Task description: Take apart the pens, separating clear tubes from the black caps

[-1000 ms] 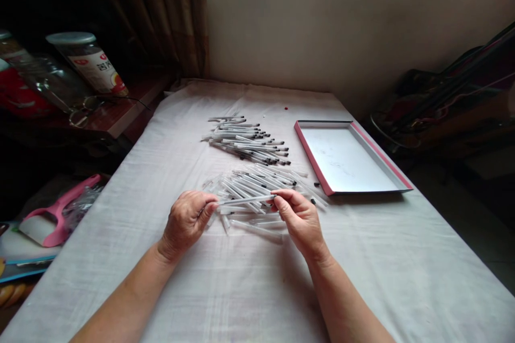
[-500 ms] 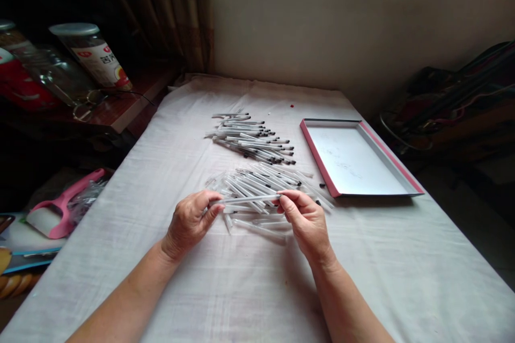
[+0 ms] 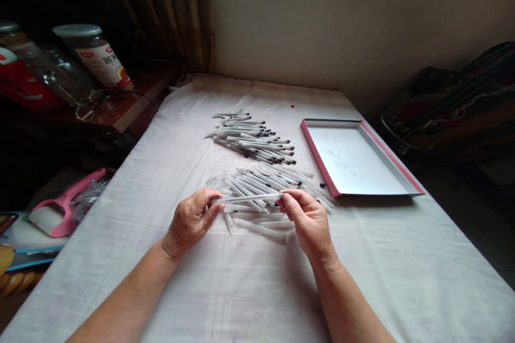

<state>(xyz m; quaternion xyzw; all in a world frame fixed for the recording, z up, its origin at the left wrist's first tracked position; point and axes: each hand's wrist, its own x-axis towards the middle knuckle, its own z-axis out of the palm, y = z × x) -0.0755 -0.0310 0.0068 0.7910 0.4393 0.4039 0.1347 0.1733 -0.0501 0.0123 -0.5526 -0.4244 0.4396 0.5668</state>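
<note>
A clear pen barrel [image 3: 251, 198] stretches nearly level between my two hands, above the tablecloth. My left hand [image 3: 193, 221] pinches its left end between thumb and fingers. At the other end, the thumb and forefinger of my right hand [image 3: 309, 221] are closed on the barrel's tip, hiding it; whether a small cap sits there I cannot tell. Just beneath and behind lies a loose pile of clear pen barrels [image 3: 263, 177]. Farther back is a second pile of pens with black ends [image 3: 251, 139], mostly pointing right.
A shallow pink-edged box lid [image 3: 358, 163], white inside, rests on the right of the white-clothed table [image 3: 193, 295]. A small black piece [image 3: 322, 185] lies by its corner. On a wooden shelf at left stand jars [image 3: 100, 61] and glasses [image 3: 90, 107]. A pink peeler-like tool [image 3: 66, 209] is below.
My right hand has shifted very slightly right, still at the barrel's end. My left hand keeps its hold, and the piles look the same.
</note>
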